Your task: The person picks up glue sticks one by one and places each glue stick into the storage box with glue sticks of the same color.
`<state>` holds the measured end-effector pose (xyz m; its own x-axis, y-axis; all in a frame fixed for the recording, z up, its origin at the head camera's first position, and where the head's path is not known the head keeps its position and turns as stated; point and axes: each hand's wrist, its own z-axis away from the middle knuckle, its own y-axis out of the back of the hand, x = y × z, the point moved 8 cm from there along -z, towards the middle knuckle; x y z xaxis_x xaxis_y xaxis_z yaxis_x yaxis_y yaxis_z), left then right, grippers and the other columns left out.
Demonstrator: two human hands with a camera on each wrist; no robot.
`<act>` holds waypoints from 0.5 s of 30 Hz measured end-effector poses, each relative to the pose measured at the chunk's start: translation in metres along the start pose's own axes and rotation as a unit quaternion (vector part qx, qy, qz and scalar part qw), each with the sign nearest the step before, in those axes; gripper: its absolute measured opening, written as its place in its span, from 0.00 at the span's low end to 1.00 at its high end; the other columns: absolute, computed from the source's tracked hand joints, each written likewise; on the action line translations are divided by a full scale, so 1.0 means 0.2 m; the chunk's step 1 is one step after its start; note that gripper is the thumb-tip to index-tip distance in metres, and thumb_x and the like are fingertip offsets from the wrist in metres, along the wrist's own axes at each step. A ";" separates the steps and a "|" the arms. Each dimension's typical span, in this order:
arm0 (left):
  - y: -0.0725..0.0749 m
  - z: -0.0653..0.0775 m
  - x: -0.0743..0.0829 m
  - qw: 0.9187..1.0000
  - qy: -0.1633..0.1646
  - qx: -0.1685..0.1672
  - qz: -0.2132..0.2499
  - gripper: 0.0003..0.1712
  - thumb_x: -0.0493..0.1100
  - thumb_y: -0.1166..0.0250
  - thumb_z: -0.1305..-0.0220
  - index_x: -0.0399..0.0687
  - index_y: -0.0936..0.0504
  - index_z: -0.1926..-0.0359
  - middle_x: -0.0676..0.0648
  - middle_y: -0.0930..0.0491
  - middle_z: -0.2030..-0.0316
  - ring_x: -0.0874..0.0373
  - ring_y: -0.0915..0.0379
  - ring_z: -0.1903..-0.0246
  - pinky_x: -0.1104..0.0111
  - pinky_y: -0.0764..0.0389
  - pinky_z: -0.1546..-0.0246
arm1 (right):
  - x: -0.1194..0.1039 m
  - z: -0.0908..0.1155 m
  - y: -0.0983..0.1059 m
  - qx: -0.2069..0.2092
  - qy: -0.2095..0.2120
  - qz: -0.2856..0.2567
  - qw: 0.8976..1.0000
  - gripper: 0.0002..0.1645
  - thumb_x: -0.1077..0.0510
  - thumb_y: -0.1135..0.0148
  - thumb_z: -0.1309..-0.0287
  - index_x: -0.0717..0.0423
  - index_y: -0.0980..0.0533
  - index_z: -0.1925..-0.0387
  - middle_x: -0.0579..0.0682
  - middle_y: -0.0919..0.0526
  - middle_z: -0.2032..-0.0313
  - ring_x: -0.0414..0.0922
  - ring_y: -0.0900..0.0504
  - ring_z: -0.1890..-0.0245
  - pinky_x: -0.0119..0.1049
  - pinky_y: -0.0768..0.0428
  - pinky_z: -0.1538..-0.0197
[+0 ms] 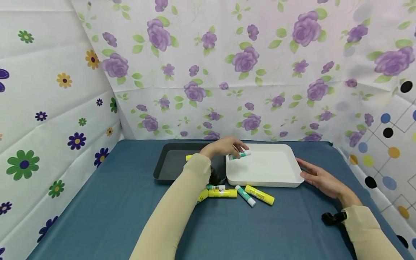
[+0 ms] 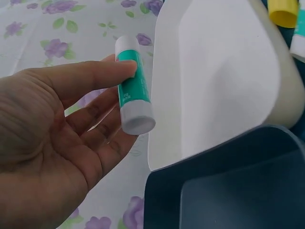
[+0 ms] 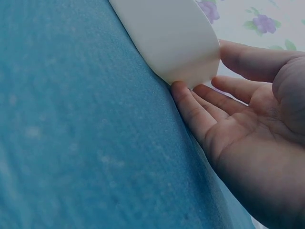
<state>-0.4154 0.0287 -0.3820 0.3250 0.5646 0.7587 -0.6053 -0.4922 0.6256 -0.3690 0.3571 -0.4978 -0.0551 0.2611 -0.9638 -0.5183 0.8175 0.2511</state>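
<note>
My left hand (image 1: 224, 147) pinches a green glue stick (image 2: 133, 86) with white ends between thumb and fingers. It holds the stick above the left part of a white tray (image 1: 264, 166). My right hand (image 1: 325, 180) touches the tray's right end. In the right wrist view its fingertips (image 3: 180, 88) rest against the low outer wall, with the thumb at the rim. A dark grey tray (image 1: 170, 162) stands to the left, partly behind the left arm. A yellow glue stick (image 1: 188, 157) shows in it, mostly hidden by the sleeve.
In front of the trays lie a yellow glue stick (image 1: 259, 195), a green one (image 1: 245, 196), another yellow one (image 1: 222, 193) and another green one (image 1: 216, 187). A further yellow piece (image 1: 202, 196) is partly under the left sleeve. Blue cloth (image 1: 107, 213) covers the table; flowered sheets hang behind.
</note>
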 end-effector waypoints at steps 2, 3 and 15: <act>0.00 -0.03 -0.01 1.000 0.002 -0.001 -0.009 0.23 0.32 0.33 0.29 0.44 0.18 0.34 0.41 0.19 0.42 0.50 0.24 0.41 0.64 0.19 0.46 | 0.00 0.00 -0.01 -0.001 -0.001 0.001 1.000 0.42 0.57 0.53 0.17 0.51 0.63 0.15 0.61 0.69 0.18 0.14 0.41 0.37 0.19 0.29 0.40; 0.00 -0.04 -0.01 1.000 0.001 0.000 -0.010 0.23 0.31 0.34 0.29 0.44 0.18 0.34 0.41 0.19 0.42 0.50 0.24 0.41 0.64 0.19 0.47 | 0.00 0.00 -0.01 -0.002 -0.002 -0.001 1.000 0.43 0.57 0.53 0.17 0.51 0.63 0.15 0.62 0.70 0.18 0.13 0.41 0.37 0.19 0.29 0.40; -0.06 -0.14 -0.07 1.000 -0.001 -0.005 0.017 0.23 0.29 0.34 0.31 0.41 0.17 0.36 0.39 0.18 0.42 0.51 0.23 0.45 0.63 0.20 0.52 | -0.02 0.00 -0.02 -0.010 0.004 -0.017 1.000 0.43 0.58 0.54 0.17 0.52 0.65 0.15 0.62 0.71 0.18 0.12 0.39 0.38 0.19 0.29 0.40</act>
<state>-0.4339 0.0452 -0.4044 0.3052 0.5464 0.7800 -0.6236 -0.5043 0.5973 -0.3662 0.3533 -0.4957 -0.0441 0.2300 -0.9722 -0.5371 0.8151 0.2172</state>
